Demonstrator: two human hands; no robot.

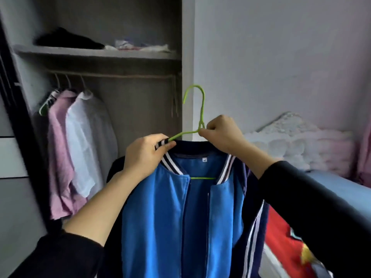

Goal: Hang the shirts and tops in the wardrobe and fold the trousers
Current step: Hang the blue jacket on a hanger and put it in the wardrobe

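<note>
Left grip (146, 155) on collar (225, 167), right (220, 133) on hanger (202, 105)

Premises: a home bedroom. At ten o'clock stands an open built-in wardrobe (140, 109), with a shelf (96, 54) bearing folded items and a rail (120, 74) carrying a pink shirt (60, 157) and a white shirt (86, 141) (hung side by side). At three o'clock is a bed (331, 185) with a blue sheet, and pale bedding (291, 145) is heaped against a plain wall (281, 57).

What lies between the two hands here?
Head view: part of the green hanger and the jacket collar run between the left hand and the right hand.
</note>
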